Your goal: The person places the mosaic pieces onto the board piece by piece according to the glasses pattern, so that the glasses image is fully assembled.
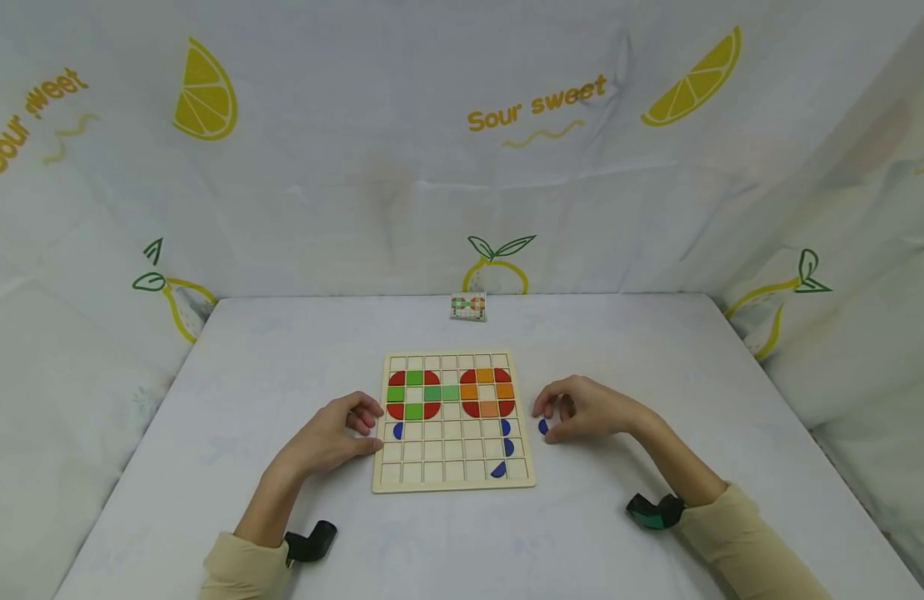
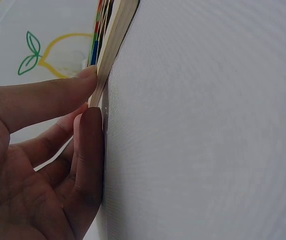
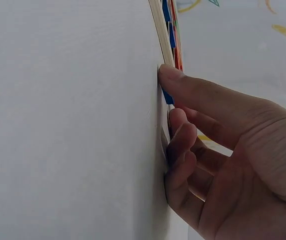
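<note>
A square wooden grid board (image 1: 432,454) lies flat on the table, with red, green, orange and blue pieces in some cells. My left hand (image 1: 330,433) is at the board's left edge, thumb and fingertips touching it; in the left wrist view its thumb (image 2: 57,97) meets the rim. To the right of the board, my right hand (image 1: 592,408) has a blue half-round piece (image 1: 543,427) between thumb and fingers, low at the table. The right wrist view shows that blue piece (image 3: 168,96) partly covered by the thumb. More blue pieces (image 1: 509,447) sit in the lower grid cells.
A small pattern card (image 1: 468,307) stands at the back of the white table (image 1: 319,333), near the cloth wall (image 1: 402,225). Black devices (image 1: 312,542) are worn at both wrists. Cloth with lemon prints hangs on the sides too.
</note>
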Demonstrator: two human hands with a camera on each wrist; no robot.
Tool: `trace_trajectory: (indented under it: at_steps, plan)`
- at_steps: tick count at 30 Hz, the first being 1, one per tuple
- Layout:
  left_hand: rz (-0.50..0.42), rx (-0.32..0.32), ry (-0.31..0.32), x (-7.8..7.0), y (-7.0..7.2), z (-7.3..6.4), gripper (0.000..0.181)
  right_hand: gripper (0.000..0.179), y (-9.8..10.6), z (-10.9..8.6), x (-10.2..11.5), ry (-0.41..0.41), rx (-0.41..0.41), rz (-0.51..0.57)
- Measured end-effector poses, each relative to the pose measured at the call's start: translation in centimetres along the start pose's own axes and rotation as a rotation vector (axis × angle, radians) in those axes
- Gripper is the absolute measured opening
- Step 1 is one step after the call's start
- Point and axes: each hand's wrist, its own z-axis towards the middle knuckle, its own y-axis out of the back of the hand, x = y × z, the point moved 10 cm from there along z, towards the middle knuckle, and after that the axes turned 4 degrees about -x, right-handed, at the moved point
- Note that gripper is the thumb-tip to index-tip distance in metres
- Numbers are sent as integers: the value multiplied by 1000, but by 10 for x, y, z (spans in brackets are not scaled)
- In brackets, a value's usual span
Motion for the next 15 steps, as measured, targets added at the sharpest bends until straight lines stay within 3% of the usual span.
trace_trajectory:
  at_steps: [15]
  plan:
    - [3,2,-7,0,0,0,39,24,1,-4,-3,-1,-10,-13]
